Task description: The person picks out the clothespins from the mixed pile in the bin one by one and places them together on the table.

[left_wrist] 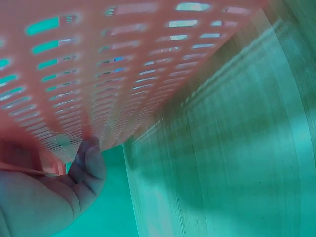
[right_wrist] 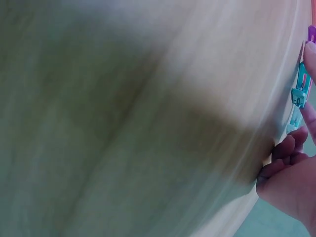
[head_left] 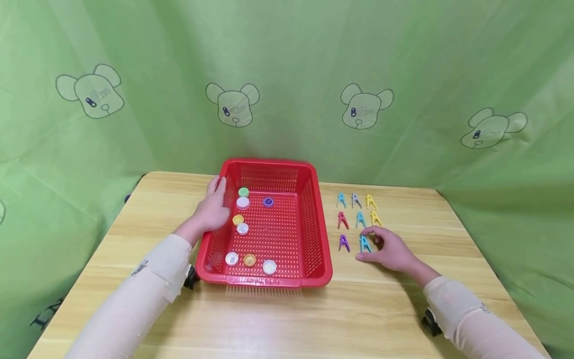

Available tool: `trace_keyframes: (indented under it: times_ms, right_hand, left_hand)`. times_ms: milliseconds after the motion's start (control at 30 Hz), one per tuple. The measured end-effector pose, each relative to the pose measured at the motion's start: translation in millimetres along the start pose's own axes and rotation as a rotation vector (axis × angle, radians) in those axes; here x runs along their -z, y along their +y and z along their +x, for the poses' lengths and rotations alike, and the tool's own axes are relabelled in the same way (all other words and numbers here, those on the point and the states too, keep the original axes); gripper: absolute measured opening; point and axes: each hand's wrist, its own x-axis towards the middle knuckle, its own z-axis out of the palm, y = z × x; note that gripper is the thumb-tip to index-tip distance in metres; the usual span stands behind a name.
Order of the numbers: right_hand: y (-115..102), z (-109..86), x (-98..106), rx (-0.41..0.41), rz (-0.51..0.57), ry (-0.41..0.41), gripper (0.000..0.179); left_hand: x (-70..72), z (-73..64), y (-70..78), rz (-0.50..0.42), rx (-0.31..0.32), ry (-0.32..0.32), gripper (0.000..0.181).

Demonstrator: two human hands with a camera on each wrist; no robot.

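Observation:
My left hand (head_left: 214, 209) grips the left rim of a red plastic basket (head_left: 324, 244). In the left wrist view its fingers (left_wrist: 94, 160) curl under the rim against the slotted outer wall. Over at the right, my right hand (head_left: 389, 249) is at a light-blue clothespin (head_left: 365, 244) on the table. Thumb and index finger are spread around it, the index fingertip right at one end. In the right wrist view this clothespin (right_wrist: 300, 85) shows between thumb and index finger. Just left of it lies a purple clothespin (head_left: 344, 243).
Several bottle caps, among them a green cap (head_left: 243, 192) and a purple cap (head_left: 268, 202), lie scattered on the basket's floor. Beyond my right hand, more clothespins, including a red clothespin (head_left: 343, 220), lie in rows. A green curtain (head_left: 287, 139) hangs behind the wooden table (head_left: 305, 324).

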Motion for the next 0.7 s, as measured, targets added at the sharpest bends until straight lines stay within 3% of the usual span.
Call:
trace_keyframes:
  times_ms: [233, 467, 567, 700]
  right_hand:
    - [-10.2, 6.9, 2.8, -0.044, 0.051, 0.04, 0.065]
    - [-37.7, 40.5, 13.4, -0.067, 0.069, 0.244, 0.045]
    - [-59.2, 63.2, 21.7, -0.045, 0.061, 0.34, 0.045]
    - [-93.0, 89.3, 26.3, -0.013, -0.02, 0.391, 0.056]
  left_hand:
    - [2.3, 2.6, -7.6, -0.125, 0.002, 0.002, 0.091]
    - [10.9, 0.8, -8.6, -0.146, 0.002, 0.028, 0.082]
    - [19.5, 1.3, -3.2, -0.06, -0.024, 0.063, 0.076]
    - [34.3, 5.9, 5.3, 0.24, -0.059, 0.141, 0.08]
